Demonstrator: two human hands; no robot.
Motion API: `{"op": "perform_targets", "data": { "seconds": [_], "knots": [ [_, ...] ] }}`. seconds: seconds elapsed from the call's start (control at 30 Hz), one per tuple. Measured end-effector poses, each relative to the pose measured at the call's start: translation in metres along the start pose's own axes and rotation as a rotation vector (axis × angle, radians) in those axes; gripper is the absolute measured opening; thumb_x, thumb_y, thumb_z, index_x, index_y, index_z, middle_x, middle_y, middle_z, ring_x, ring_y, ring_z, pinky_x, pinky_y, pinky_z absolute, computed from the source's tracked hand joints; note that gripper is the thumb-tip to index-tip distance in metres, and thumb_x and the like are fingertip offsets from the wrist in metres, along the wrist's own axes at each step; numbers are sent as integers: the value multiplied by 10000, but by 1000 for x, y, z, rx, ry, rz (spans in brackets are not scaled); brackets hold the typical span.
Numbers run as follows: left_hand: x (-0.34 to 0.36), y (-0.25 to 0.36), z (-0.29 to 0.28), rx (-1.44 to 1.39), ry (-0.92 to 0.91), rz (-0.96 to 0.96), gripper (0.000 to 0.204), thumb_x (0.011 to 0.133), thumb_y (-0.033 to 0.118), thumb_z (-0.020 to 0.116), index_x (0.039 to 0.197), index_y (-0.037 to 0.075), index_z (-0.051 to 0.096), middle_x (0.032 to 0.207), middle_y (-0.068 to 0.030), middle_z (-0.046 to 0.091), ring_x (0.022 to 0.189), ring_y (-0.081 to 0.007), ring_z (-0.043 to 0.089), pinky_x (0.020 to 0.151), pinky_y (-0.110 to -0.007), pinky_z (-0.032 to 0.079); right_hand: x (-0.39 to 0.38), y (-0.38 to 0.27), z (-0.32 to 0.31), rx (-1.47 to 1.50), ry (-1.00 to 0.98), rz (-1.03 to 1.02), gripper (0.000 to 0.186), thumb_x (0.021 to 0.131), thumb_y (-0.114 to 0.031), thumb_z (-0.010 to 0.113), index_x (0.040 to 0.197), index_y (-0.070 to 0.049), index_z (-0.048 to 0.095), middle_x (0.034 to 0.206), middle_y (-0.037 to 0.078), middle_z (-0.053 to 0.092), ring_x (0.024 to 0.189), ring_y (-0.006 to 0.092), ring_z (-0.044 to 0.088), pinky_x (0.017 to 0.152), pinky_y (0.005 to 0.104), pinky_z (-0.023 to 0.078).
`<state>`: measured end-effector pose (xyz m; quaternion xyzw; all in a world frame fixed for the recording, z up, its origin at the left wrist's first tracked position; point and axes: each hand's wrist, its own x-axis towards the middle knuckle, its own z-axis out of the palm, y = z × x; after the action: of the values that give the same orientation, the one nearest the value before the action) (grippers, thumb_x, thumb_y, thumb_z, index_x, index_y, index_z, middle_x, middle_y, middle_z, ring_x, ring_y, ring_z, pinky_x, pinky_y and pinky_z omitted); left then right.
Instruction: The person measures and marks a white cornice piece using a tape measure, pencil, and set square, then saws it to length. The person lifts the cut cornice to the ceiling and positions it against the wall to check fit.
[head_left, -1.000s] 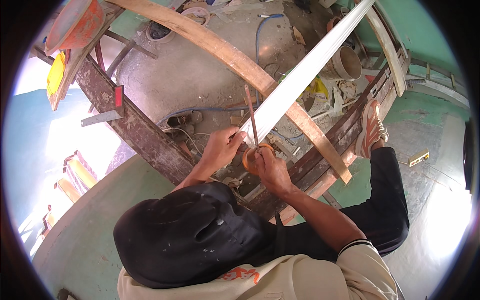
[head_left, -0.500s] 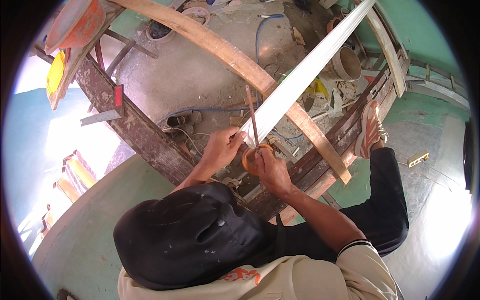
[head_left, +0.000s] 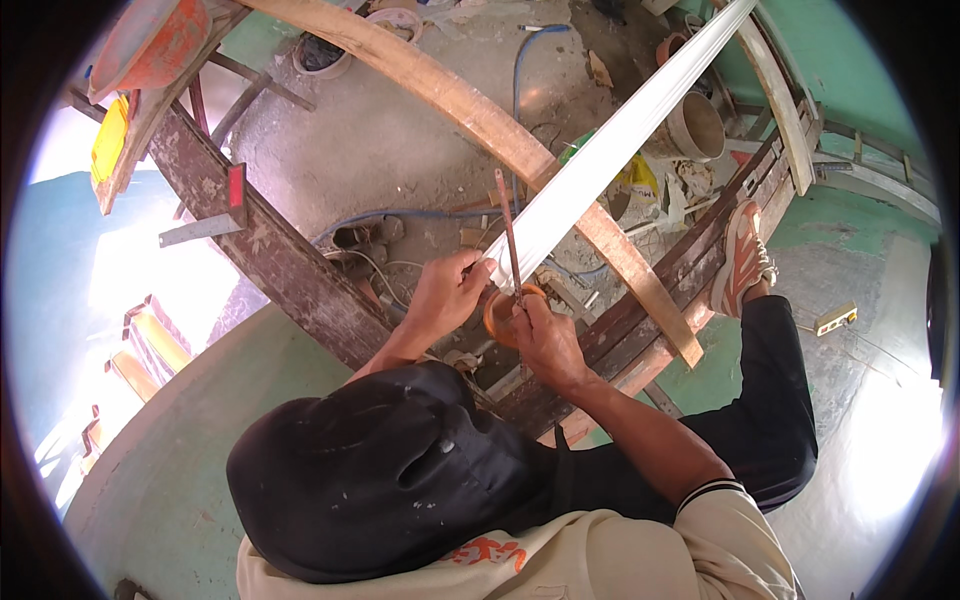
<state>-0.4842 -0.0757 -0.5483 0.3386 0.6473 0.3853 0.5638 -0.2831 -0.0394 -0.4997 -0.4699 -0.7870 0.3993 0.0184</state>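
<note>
grey floor (head_left: 380,150), gritty, scattered with rubble and a blue hose (head_left: 516,90); green-painted walls (head_left: 840,60) beyond. one left hand (head_left: 440,293), forearm rising behind a bent knee in black trousers (head_left: 370,470), palm inward, thumb and fingers drawn together at the near end of the white strip. one right hand (head_left: 548,343), forearm slanting in from the right, knuckles up, fingers curled tight round the lower end of a rust-brown blade (head_left: 507,220). one white strip (head_left: 610,155), long, smooth, lengthwise-grooved, running from the hands to the upper right over a pale wooden plank (head_left: 450,85). one orange rounded item (head_left: 496,320), beside the right hand, partly hidden, kind unclear to me. one dark-red beam (head_left: 270,250), scuffed, paint-worn.
</note>
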Motion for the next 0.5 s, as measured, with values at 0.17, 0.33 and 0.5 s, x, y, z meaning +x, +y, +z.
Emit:
{"op": "perform_targets", "data": {
  "seconds": [0.17,0.33,0.5],
  "knots": [
    [1,-6,-2,-25,-19,-6,323,1063,243,615,1062,-71,691,816,-57,709,736,-96,678,651,-280,560,-2,-11,-12,319,-69,87,138,1053,-145,561,1005,-16,546,823,170,681,788,367,693,696,471,516],
    [1,-10,-1,-60,37,24,335,1009,302,661,1048,-29,691,696,-189,607,597,-174,523,583,-374,453,7,-15,-20,359,-81,52,168,1070,-152,548,983,-9,548,797,131,670,757,326,684,680,437,510],
    [0,-2,-3,-17,41,30,339,1007,305,666,1050,-30,692,688,-186,591,593,-171,516,575,-376,445,8,-11,-20,345,-82,33,182,1079,-180,540,992,-20,553,780,123,669,725,319,681,664,435,508]
  ]
}}
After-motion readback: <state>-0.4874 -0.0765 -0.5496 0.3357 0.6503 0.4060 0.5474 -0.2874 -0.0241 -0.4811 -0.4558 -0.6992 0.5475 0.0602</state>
